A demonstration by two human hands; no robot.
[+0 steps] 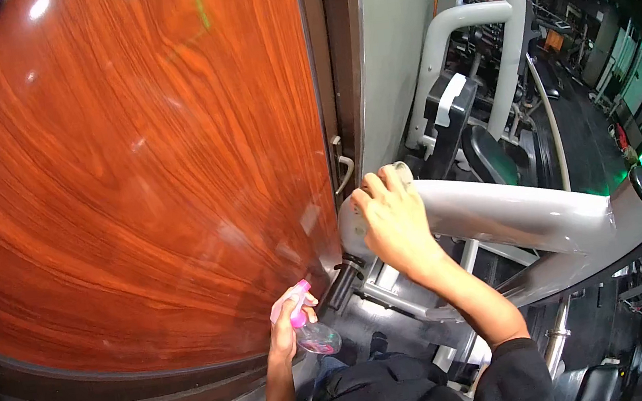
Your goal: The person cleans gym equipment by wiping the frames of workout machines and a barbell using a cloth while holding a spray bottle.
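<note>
In my left hand (288,325) is a clear spray bottle (319,338) with a pink trigger head, my fingers wrapped round its neck. The bottle tilts, and its nozzle points up toward the glossy wood-grain panel. My right hand (393,220) is up at the rounded end of a thick silver-grey machine tube (511,213), fingers bent over it. A small pale patch (403,169) shows just beyond those fingers; whether it is a cloth or part of the machine is unclear. My palm hides what lies under it.
A large reddish wood-grain panel (148,165) fills the left side, with a metal handle (345,172) at its right edge. More gym machine frames (467,18) and a black padded seat (489,154) stand to the right. Dark flooring (376,322) lies below.
</note>
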